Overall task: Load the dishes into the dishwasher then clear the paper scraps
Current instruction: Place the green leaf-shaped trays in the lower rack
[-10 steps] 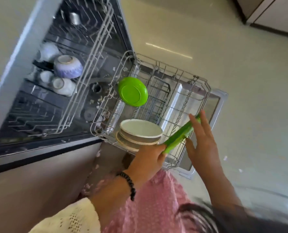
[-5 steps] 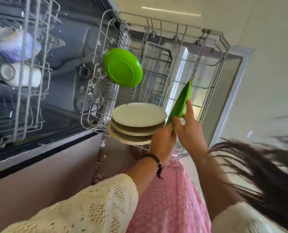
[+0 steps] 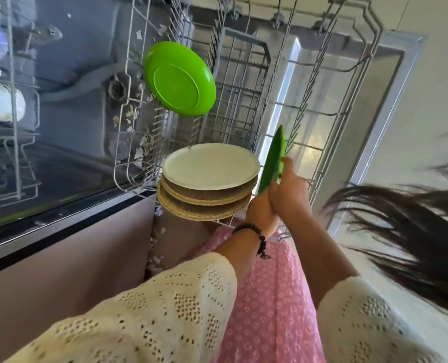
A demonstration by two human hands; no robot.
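My left hand (image 3: 260,214) grips a stack of three plates (image 3: 211,166), white on top and tan beneath, held level over the near edge of the pulled-out lower rack (image 3: 368,82). Close against it, my right hand (image 3: 290,188) pinches a green plate (image 3: 273,159) that stands on edge above the rack's right half. Another green plate (image 3: 180,79) leans upright among the tines at the rack's left side, its underside facing me. Paper scraps (image 3: 131,117) lie on the dishwasher floor and along the rack's left edge.
The upper rack (image 3: 13,142) sticks out at the left with a white cup (image 3: 4,105) in it. The open dishwasher door (image 3: 394,82) lies under the lower rack. More scraps (image 3: 155,258) lie by the cabinet front. Loose dark hair (image 3: 411,239) hangs at the right.
My head has dropped closer to the lower rack. My right hand has turned the green plate from slanted to nearly upright and brought it against my left hand. The plate stack stays level.
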